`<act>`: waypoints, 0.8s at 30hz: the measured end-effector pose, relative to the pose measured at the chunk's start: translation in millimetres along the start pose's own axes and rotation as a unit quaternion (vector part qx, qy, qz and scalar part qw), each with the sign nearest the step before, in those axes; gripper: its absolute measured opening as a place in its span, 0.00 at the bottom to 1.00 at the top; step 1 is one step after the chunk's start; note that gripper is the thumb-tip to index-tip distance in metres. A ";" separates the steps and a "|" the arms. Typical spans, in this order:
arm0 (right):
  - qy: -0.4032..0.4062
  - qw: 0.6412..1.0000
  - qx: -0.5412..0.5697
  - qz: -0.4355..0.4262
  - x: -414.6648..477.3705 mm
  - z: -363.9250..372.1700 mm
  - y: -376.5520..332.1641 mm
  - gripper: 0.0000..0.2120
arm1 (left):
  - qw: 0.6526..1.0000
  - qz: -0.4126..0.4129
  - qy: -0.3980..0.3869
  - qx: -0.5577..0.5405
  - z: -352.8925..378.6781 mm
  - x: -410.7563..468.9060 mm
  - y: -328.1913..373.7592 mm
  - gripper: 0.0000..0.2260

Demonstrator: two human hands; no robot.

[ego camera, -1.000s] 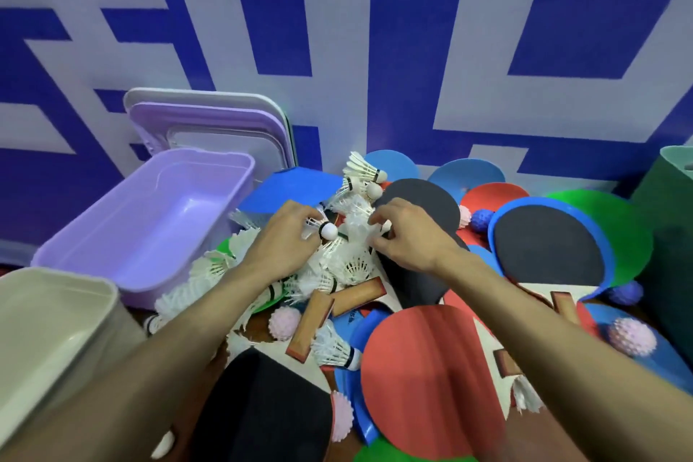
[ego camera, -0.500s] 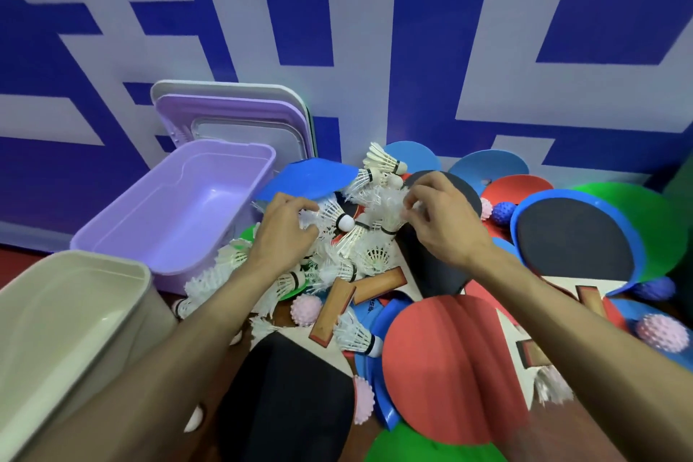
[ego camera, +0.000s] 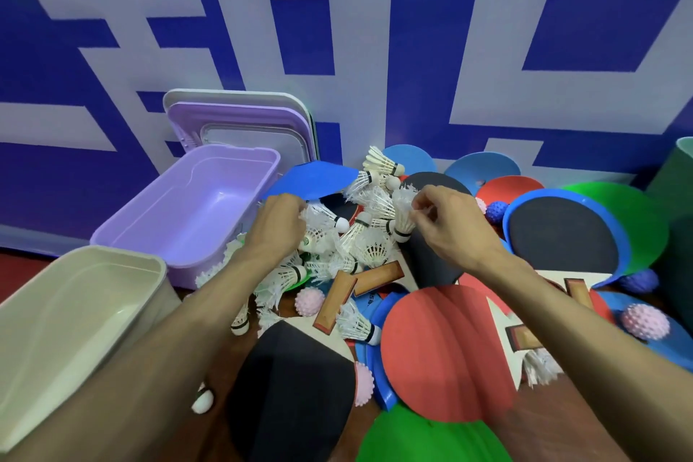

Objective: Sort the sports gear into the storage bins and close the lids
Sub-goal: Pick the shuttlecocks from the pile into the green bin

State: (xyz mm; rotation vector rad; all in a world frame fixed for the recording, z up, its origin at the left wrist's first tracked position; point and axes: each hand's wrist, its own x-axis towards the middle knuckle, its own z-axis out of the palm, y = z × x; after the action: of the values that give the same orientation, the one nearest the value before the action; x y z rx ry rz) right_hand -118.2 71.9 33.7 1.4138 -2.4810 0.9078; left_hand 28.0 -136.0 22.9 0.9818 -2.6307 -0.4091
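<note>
**White feathers first: lifting shuttlecocks out of the heap**

My left hand (ego camera: 279, 225) and right hand (ego camera: 450, 225) are apart, one on each side of the shuttlecock pile (ego camera: 360, 248). The pile lies in the middle of the floor (ego camera: 543, 424), close to the edge that meets the wall. My left fingers curl round the skirt of the left-hand shuttlecock (ego camera: 324, 216), whose cork points right. My right thumb and fingertips pinch the feathers of the right-hand shuttlecock (ego camera: 403, 216), cork hanging down.

The purple bin (ego camera: 195, 214) stands open just left of the pile with nothing in it that I can see, and its purple lid (ego camera: 240, 124) leans against the wall behind it. The beige bin (ego camera: 75, 311) sits open at the near left corner. Paddles, among them the red paddle (ego camera: 442, 353) and the black paddle (ego camera: 292, 386), overlap across the rest of the floor. A pink spiky ball (ego camera: 309, 302) lies between them.

I judge this the very start of the sorting: shuttlecocks are in hand and none is binned.

The next move calls for lifting both clear without dragging tangled neighbours along. After that comes a swing left over the purple bin's rim and a release. The feathers snag each other easily, so a gentle shake should free them.
</note>
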 end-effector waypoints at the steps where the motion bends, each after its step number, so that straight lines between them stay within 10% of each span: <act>1: 0.005 1.000 -0.001 -0.002 -0.4 -5.4 -1.4 0.03 | 1.000 0.014 0.017 0.011 -6.6 -2.1 7.0 0.09; 10: 0.096 0.994 -0.048 -0.001 -34.3 -95.6 12.7 0.02 | 0.968 0.170 0.128 -0.135 -41.6 -23.9 130.2 0.06; 24: 0.288 0.919 -0.167 0.209 -130.3 -265.4 141.4 0.05 | 0.846 0.185 -0.147 -0.479 43.5 -39.3 367.9 0.05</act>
State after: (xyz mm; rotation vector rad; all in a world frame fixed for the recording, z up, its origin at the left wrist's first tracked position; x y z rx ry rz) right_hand -206.8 371.0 134.2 0.4225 -2.3316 0.7633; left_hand -174.8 164.1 110.3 0.0730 -2.2342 -1.6394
